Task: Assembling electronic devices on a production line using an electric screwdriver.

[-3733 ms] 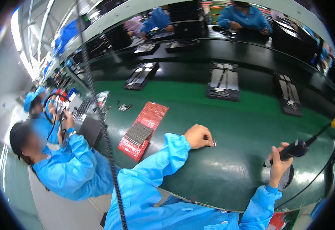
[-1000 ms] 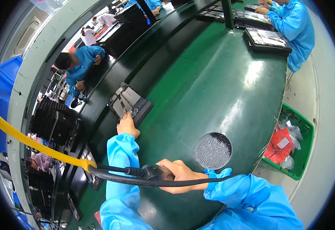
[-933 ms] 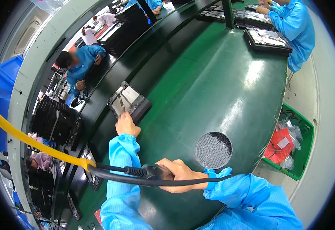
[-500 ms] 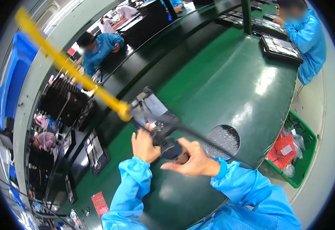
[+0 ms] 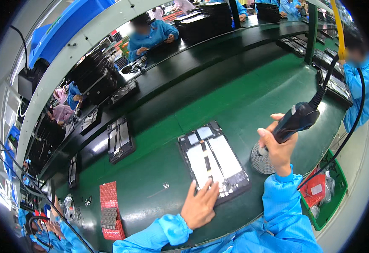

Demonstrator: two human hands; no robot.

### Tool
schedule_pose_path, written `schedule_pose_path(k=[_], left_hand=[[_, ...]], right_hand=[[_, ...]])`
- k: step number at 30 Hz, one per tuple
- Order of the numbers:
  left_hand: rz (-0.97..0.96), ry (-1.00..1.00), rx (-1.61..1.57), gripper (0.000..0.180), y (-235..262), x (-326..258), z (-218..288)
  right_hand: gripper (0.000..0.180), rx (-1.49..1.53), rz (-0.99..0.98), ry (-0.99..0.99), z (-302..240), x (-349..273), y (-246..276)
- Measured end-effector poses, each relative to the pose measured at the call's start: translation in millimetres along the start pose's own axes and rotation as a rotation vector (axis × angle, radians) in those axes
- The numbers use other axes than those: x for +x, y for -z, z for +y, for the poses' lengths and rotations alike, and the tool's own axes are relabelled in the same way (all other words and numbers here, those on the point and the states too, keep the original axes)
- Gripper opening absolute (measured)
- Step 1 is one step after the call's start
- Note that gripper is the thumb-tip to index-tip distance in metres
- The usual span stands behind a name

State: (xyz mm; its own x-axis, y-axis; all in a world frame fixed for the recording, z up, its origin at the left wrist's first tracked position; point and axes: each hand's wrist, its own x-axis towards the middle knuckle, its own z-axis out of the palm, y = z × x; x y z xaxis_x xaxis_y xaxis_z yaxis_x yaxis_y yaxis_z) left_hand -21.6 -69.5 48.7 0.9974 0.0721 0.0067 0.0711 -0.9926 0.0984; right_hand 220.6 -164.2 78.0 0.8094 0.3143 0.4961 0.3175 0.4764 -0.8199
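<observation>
Right now: left hand on an opened device, right hand round a corded tool

In the head view, the opened device (image 5: pixel 222 159) lies flat on the green bench (image 5: pixel 150 211), in front of the person and slightly right of the middle. It sits at a slant, its far end toward the left, with pale panels, dark strips running between them and a black frame.

The left hand (image 5: pixel 200 205) reaches over the device's near left corner, palm down. Its fingers are slightly apart, the fingertips over the near end; whether they pinch any small part, I cannot tell.

The right hand (image 5: pixel 279 147) is raised beside the device, its fingers clamped on a black handheld tool (image 5: pixel 296 120). The tool slants down toward the left, and a black cable (image 5: pixel 358 114) shows behind it. Partly hidden by this hand is a round dish (image 5: pixel 261 163) of small pieces on the bench.

Left of the device lie a few tiny bright pieces (image 5: pixel 166 185) and, farther left, a red bubble-wrap strip (image 5: pixel 108 192) with a grey ridged block (image 5: pixel 109 218) on it. Another opened device (image 5: pixel 120 141) rests beyond. Below the bench's right edge, a green bin (image 5: pixel 340 173) holds a red packet (image 5: pixel 312 188) and clear bags.
</observation>
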Motion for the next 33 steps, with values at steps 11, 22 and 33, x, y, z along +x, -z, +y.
schedule_pose_path(k=[11, 22, 33], left_hand=[[0.104, -0.119, -0.262, 0.056, -20.0, -34.8, 32.2], [0.167, -0.027, -0.340, 0.046, -21.3, -18.0, 31.0], [0.221, -0.033, -0.342, 0.048, -28.1, -16.4, 34.4]], right_hand=[[0.048, -0.148, 0.011, -0.014, 2.5, 18.3, 35.0], [0.038, -0.073, -0.028, -0.034, 14.7, 28.0, 33.4], [0.035, -0.056, -0.080, -0.028, 19.7, 8.0, 17.3]])
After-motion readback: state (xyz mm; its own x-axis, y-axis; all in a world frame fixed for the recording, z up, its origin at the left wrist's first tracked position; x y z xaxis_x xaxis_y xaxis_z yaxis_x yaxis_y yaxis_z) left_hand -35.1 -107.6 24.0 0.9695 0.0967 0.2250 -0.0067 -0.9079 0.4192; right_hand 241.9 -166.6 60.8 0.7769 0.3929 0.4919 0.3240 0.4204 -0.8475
